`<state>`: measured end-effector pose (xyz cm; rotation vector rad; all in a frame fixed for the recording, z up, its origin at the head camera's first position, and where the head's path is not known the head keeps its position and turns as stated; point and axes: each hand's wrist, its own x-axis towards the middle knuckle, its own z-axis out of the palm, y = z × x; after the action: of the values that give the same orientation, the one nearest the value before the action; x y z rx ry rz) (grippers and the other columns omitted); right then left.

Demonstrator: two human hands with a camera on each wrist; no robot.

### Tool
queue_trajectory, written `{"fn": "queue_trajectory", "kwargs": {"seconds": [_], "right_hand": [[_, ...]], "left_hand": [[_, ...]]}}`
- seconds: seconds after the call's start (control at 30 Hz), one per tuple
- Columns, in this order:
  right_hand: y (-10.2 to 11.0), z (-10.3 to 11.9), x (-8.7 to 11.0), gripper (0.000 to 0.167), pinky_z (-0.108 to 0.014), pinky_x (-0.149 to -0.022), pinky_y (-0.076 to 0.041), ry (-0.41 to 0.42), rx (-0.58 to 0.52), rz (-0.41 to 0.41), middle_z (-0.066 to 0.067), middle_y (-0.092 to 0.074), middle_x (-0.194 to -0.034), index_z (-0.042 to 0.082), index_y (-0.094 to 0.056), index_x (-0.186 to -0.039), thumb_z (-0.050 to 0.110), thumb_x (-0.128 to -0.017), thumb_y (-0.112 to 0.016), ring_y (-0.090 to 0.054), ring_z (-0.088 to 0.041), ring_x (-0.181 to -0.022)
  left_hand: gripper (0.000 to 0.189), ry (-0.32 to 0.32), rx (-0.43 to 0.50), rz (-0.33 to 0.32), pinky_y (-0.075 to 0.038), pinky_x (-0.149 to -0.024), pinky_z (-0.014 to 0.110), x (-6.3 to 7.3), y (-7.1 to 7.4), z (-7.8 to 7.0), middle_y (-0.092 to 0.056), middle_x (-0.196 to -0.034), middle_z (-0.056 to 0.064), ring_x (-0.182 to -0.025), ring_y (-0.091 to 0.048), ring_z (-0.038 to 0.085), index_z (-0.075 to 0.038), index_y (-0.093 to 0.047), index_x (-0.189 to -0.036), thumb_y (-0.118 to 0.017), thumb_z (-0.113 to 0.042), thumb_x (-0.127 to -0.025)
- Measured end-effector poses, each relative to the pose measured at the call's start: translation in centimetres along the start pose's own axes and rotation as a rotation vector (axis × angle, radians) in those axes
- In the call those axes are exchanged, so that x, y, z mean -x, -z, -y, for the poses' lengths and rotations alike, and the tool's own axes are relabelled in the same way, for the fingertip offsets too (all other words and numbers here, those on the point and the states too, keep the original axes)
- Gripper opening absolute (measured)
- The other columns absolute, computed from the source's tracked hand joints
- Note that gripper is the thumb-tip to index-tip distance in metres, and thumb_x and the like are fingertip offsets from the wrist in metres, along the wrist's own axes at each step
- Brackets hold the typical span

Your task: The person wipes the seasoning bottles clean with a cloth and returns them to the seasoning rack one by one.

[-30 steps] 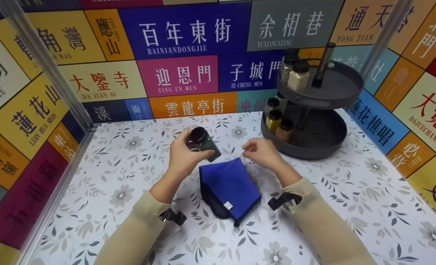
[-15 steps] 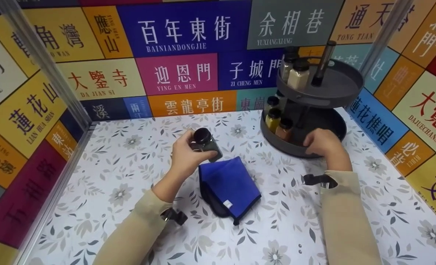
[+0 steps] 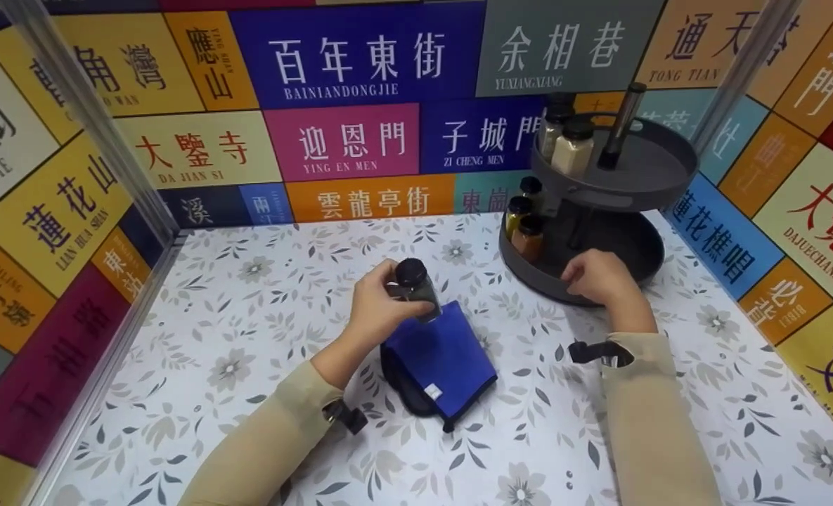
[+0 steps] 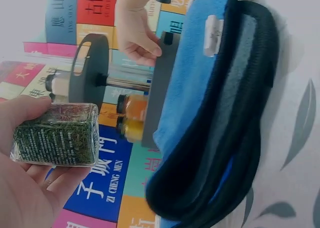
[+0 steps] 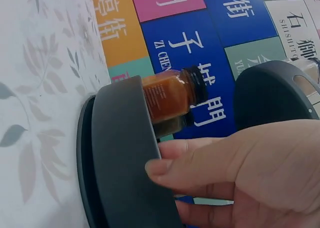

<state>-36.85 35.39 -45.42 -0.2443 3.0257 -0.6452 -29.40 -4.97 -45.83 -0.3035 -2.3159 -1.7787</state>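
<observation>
My left hand (image 3: pixel 381 302) grips a glass spice jar (image 3: pixel 417 299) with a black lid, its thumb and fingers on opposite sides. In the left wrist view the spice jar (image 4: pixel 57 135) shows dried green herbs and printed text. Just below it lies a folded blue cloth (image 3: pixel 451 365) with dark edging and a white tag. My right hand (image 3: pixel 602 277) pinches the front rim of the lower tray of a dark two-tier turntable rack (image 3: pixel 550 281). In the right wrist view its thumb (image 5: pixel 162 168) lies outside the tray wall (image 5: pixel 125 153), the other fingers inside.
On the lower tier stand an orange-brown spice jar (image 3: pixel 527 240), a yellow one (image 3: pixel 513 219) and another behind. The upper tier (image 3: pixel 641 176) bears a cream-coloured jar (image 3: pixel 572 149) and one more. Patterned walls (image 3: pixel 349 56) enclose the floral tabletop (image 3: pixel 247 323).
The right hand has moved from beside the cloth to the rack, then slightly left as the lower tier's jars turned away. The left hand has carried its spice jar right, over the cloth.
</observation>
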Motion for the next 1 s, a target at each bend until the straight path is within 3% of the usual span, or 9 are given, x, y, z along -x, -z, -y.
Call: {"fn": "queue_trajectory", "kwargs": {"seconds": [0.23, 0.37, 0.53, 0.77, 1.0], "right_hand": [[0.3, -0.8, 0.0, 0.013, -0.049, -0.089, -0.052, 0.001, -0.035, 0.005, -0.018, -0.078, -0.099, 0.006, -0.082, -0.094, 0.004, -0.082, -0.079, -0.067, -0.037, -0.096], [0.3, -1.1, 0.0, 0.016, -0.045, -0.088, -0.051, 0.006, -0.056, 0.021, -0.014, -0.078, -0.094, 0.007, -0.083, -0.096, 0.001, -0.082, -0.079, -0.068, -0.033, -0.094], [0.2, -1.7, 0.3, 0.017, -0.052, -0.095, -0.053, 0.003, -0.069, 0.021, -0.015, -0.079, -0.101, 0.008, -0.083, -0.098, 0.001, -0.083, -0.079, -0.068, -0.035, -0.100], [-0.3, -1.9, 0.6, 0.016, -0.052, -0.096, -0.053, 0.009, -0.070, 0.011, -0.014, -0.080, -0.099, 0.007, -0.084, -0.096, 0.002, -0.082, -0.080, -0.069, -0.036, -0.100], [-0.3, -0.8, -0.3, 0.016, -0.056, -0.096, -0.055, 0.014, -0.068, -0.013, -0.016, -0.081, -0.099, 0.005, -0.084, -0.097, 0.002, -0.082, -0.080, -0.070, -0.040, -0.100]], "left_hand": [[0.046, -0.012, 0.003, 0.004, -0.061, -0.086, 0.034, -3.2, -3.5, -1.1, -0.076, -0.102, 0.007, -0.093, -0.076, 0.018, -0.011, -0.070, -0.106, -0.095, -0.015, -0.068], [0.047, -0.023, 0.001, -0.006, -0.060, -0.086, 0.030, -5.8, -6.8, -2.3, -0.075, -0.101, 0.006, -0.092, -0.073, 0.017, -0.011, -0.070, -0.106, -0.096, -0.017, -0.067], [0.051, -0.012, 0.008, -0.011, -0.060, -0.086, 0.027, -8.3, -11.7, -3.3, -0.076, -0.104, 0.004, -0.092, -0.071, 0.016, -0.012, -0.073, -0.113, -0.097, -0.017, -0.068], [0.044, 0.052, -0.080, -0.049, -0.053, -0.078, 0.023, -10.0, -18.0, -2.3, -0.073, -0.090, -0.005, -0.084, -0.063, 0.009, -0.017, -0.075, -0.104, -0.099, -0.024, -0.068], [0.047, 0.074, -0.118, -0.079, -0.053, -0.075, 0.025, -11.4, -21.0, -2.0, -0.071, -0.093, -0.003, -0.086, -0.061, 0.011, -0.013, -0.075, -0.111, -0.097, -0.029, -0.073]]}}
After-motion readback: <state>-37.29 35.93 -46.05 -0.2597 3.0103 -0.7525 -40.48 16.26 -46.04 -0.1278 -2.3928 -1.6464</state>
